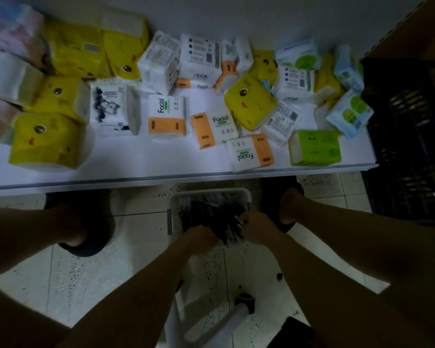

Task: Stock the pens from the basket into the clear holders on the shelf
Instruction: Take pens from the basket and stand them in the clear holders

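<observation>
Both hands are held down in the basket [170, 222], close together. The left hand [201, 238] appears to be curled round a bunch of pens [211, 213] at the near side of the basket. The right hand [258, 227] is pinched on the light-tipped ends of that bunch, just beside the left. The light is poor, so the exact lie of the fingers cannot be made out.

The basket is white and is set on the tiled floor [136, 259] between two feet [86, 229], just below the front edge of the shelf [161, 178]. A dark heap of pens is left in it. The shelf is covered with tissue packs [166, 116] in yellow, orange-and-white and green, and a black crate [407, 146] is stood at its right end. No clear holders can be seen on this shelf.

The step in hand is judged to be the gathering of a handful, so the stocking itself is not yet begun for this bunch. For the next move the bunch has to be squared up and gripped firmly enough that no pen slips out. It then has to be lifted clear of the rim and carried up to the holders, which must first be found outside this view.
</observation>
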`<state>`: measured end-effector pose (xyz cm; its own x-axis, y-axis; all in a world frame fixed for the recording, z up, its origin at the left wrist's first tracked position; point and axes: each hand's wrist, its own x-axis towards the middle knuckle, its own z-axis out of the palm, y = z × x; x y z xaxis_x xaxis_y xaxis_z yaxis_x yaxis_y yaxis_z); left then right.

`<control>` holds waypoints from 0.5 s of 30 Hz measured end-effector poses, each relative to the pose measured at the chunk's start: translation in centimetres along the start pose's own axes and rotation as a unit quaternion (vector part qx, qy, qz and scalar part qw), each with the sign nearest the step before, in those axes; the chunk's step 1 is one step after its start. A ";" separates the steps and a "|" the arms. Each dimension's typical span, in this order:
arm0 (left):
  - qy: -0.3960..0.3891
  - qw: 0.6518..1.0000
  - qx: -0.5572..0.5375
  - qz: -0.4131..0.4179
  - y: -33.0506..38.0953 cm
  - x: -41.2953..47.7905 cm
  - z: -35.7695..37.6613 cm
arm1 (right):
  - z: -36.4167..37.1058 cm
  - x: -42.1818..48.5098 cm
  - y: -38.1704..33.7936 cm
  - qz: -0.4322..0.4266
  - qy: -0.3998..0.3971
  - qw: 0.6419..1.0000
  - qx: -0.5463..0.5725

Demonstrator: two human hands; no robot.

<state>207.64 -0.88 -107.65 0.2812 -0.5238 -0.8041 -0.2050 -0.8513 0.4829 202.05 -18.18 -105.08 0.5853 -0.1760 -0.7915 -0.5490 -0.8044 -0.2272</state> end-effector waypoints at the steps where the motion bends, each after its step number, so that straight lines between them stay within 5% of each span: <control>1: 0.007 1.000 0.004 -0.008 0.2 -0.2 -0.1 | 0.5 0.1 0.1 -0.001 0.001 1.000 0.005; 6: 0.034 0.999 -0.002 -0.001 -0.3 0.0 1.0 | 1.6 0.9 0.3 -0.002 0.054 0.998 0.023; 15: 0.122 0.989 -0.065 -0.049 -1.0 0.4 2.2 | 3.6 2.2 0.8 0.017 0.015 1.000 0.008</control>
<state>205.86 -0.23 -109.23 0.5150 -0.4158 -0.7496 -0.0474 -0.8870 0.4594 200.79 -17.15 -109.06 0.5833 -0.2195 -0.7820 -0.5777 -0.7889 -0.2095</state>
